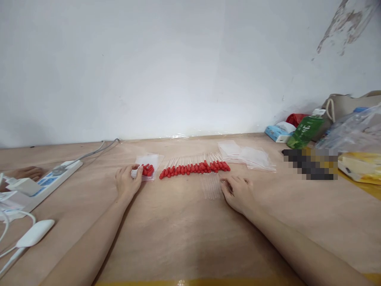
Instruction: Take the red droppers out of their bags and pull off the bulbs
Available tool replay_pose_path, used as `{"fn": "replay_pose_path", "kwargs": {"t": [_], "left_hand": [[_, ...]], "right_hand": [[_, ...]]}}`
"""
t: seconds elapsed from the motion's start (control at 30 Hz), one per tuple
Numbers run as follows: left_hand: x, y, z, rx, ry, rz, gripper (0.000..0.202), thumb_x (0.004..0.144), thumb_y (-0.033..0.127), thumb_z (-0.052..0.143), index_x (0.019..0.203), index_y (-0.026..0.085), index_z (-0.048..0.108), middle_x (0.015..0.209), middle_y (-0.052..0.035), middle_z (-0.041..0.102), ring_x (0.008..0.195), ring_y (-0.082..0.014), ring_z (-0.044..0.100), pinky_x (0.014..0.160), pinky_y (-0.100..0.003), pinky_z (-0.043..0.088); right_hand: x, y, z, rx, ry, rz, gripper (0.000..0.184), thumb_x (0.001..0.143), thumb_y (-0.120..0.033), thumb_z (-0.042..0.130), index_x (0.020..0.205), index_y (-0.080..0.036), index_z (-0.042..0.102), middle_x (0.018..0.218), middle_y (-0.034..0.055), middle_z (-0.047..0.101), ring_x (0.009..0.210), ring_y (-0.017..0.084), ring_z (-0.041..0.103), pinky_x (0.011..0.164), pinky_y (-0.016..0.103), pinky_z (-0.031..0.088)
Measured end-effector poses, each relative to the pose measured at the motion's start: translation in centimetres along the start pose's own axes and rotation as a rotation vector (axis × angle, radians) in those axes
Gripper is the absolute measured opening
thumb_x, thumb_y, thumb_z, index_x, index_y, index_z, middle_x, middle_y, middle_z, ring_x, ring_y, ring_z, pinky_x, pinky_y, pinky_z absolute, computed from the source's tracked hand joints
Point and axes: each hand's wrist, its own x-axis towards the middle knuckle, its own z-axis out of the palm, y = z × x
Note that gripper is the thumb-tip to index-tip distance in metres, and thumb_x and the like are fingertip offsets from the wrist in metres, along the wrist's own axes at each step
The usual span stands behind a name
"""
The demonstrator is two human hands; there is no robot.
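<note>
The small clear bag (148, 169) lay flat on the table (178, 230), just left of centre, with a cluster of red bulbs showing through its plastic. The left hand (127, 181) pinched its near left edge, thumb on top of the plastic and the other fingers curled in beside it. Just to the right of the bag ran a row of red-bulbed droppers (195, 168), laid side by side, bulbs toward the person and clear stems pointing to the wall.

In front of the right end of that row lay a few loose clear tubes (210, 186), hard to make out against the wood. The right hand (237, 191) rested palm down with its fingers loosely spread, the fingertips touching the right edge of those tubes; it gripped nothing.

Beyond the row's right end lay a flat pile of empty clear bags (248, 157). Farther right, by the wall, lay a green bottle (306, 131) on its side, next to a tissue pack (276, 133), and a crumpled plastic bag (354, 131). At the far left lay a white power strip (49, 180) with a charger plugged in, and another person's hand (26, 173) rested beside it.
</note>
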Motion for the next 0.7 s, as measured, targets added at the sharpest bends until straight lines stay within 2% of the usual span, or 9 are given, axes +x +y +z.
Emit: {"fn": "replay_pose_path", "kwargs": {"t": [0.1,0.23,0.5,0.6,0.7], "left_hand": [[-0.2,0.4,-0.1,0.002,0.051,0.062,0.023,0.077,0.037,0.051,0.083,0.019,0.064,0.082,-0.0064,0.064,0.084,-0.0231,0.054,0.082,-0.036,0.035],[-0.6,1.6,-0.3,-0.033,0.057,0.205,0.019,0.078,0.034,0.053,0.081,0.019,0.064,0.081,-0.0057,0.063,0.082,-0.0214,0.053,0.081,-0.035,0.034],[-2.9,6.9,-0.8,-0.095,0.002,0.407,0.012,0.077,0.03,0.057,0.079,0.023,0.066,0.088,-0.0045,0.063,0.091,-0.0226,0.051,0.085,-0.038,0.032],[-2.9,8.4,-0.1,-0.053,-0.015,0.407,0.017,0.078,0.033,0.055,0.085,0.023,0.066,0.092,-0.0055,0.063,0.091,-0.0242,0.05,0.086,-0.041,0.03],[-2.5,9.1,0.9,-0.02,-0.054,0.379,0.021,0.079,0.035,0.052,0.088,0.021,0.066,0.097,-0.0071,0.062,0.091,-0.0259,0.049,0.086,-0.043,0.029]], "right_hand": [[0.0,0.1,0.1,0.003,-0.002,-0.018,0.017,0.081,-0.026,0.044,0.09,-0.025,0.059,0.085,0.0008,0.064,0.084,0.018,0.056,0.081,0.038,0.024],[-0.1,0.3,0.2,0.052,-0.01,-0.048,0.019,0.08,-0.031,0.047,0.095,-0.025,0.057,0.091,0.0016,0.064,0.088,0.019,0.056,0.085,0.04,0.024],[0.0,0.4,0.5,0.066,0.03,-0.066,0.022,0.081,-0.034,0.047,0.098,-0.023,0.056,0.091,0.0031,0.065,0.089,0.02,0.057,0.087,0.042,0.026],[0.1,0.5,0.5,0.035,0.042,-0.059,0.022,0.081,-0.035,0.048,0.097,-0.023,0.057,0.092,0.0034,0.065,0.089,0.021,0.056,0.085,0.041,0.028],[0.0,0.5,0.5,0.021,0.042,-0.046,0.022,0.081,-0.035,0.048,0.096,-0.023,0.058,0.093,0.0033,0.065,0.091,0.021,0.055,0.086,0.041,0.028]]}}
